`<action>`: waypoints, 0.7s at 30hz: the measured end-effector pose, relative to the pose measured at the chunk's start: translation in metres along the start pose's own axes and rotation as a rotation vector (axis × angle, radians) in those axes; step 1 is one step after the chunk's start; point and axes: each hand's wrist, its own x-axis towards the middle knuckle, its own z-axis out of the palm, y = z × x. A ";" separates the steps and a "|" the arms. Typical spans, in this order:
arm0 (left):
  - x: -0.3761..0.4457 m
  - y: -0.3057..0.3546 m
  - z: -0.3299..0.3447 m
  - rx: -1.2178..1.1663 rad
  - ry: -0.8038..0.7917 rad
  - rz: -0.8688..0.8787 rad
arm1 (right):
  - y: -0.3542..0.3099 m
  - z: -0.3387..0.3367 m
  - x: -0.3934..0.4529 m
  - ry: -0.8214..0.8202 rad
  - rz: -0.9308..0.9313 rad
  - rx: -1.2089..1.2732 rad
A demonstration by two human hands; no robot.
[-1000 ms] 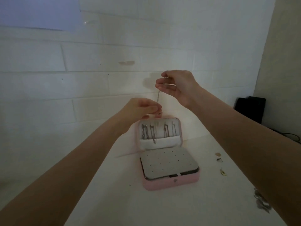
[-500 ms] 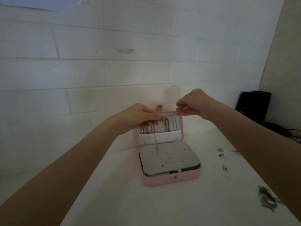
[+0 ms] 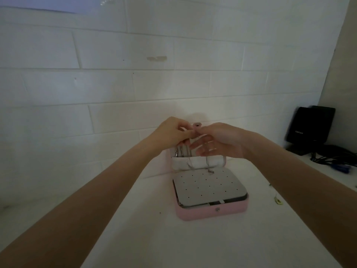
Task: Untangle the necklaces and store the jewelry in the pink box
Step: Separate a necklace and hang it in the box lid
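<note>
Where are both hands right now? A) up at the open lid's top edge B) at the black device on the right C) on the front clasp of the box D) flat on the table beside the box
A: the left hand and the right hand meet at the top of the pink box lid, above the hanging chains.

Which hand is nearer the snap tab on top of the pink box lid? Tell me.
Right. The right hand touches the snap tab with its fingers, just right of it. The left hand sits slightly farther left.
</note>
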 end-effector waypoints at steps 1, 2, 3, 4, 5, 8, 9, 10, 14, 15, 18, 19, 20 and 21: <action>0.001 -0.002 -0.001 0.001 0.020 0.007 | 0.000 -0.001 0.000 0.033 -0.007 -0.003; 0.002 -0.004 -0.002 0.000 0.034 0.011 | -0.001 -0.002 0.001 0.064 -0.020 -0.013; 0.003 -0.005 -0.003 -0.008 0.042 0.015 | -0.002 -0.003 0.001 0.091 -0.038 -0.030; 0.004 -0.006 -0.003 -0.020 0.048 0.021 | -0.003 -0.005 0.001 0.118 -0.060 -0.053; 0.005 -0.007 -0.002 -0.036 0.055 0.033 | -0.003 -0.005 0.001 0.154 -0.086 -0.078; 0.007 -0.008 0.000 -0.076 0.084 0.083 | -0.007 -0.007 0.005 0.314 -0.145 -0.140; 0.008 -0.008 0.000 -0.083 0.095 0.094 | -0.009 -0.007 0.007 0.365 -0.161 -0.158; 0.010 -0.009 0.001 -0.090 0.108 0.102 | -0.011 -0.007 0.009 0.407 -0.181 -0.171; 0.018 -0.011 0.006 -0.119 0.160 0.110 | -0.020 -0.008 0.015 0.506 -0.261 -0.152; 0.020 -0.012 0.007 -0.147 0.168 0.104 | -0.022 -0.008 0.016 0.519 -0.272 -0.143; 0.024 -0.013 0.012 -0.211 0.167 0.084 | -0.023 -0.011 0.020 0.556 -0.271 -0.154; 0.025 -0.014 0.014 -0.213 0.168 0.081 | -0.022 -0.011 0.021 0.568 -0.268 -0.161; 0.026 -0.015 0.015 -0.212 0.173 0.078 | -0.020 -0.011 0.023 0.578 -0.268 -0.167; 0.028 -0.016 0.017 -0.210 0.183 0.075 | -0.019 -0.011 0.025 0.584 -0.272 -0.170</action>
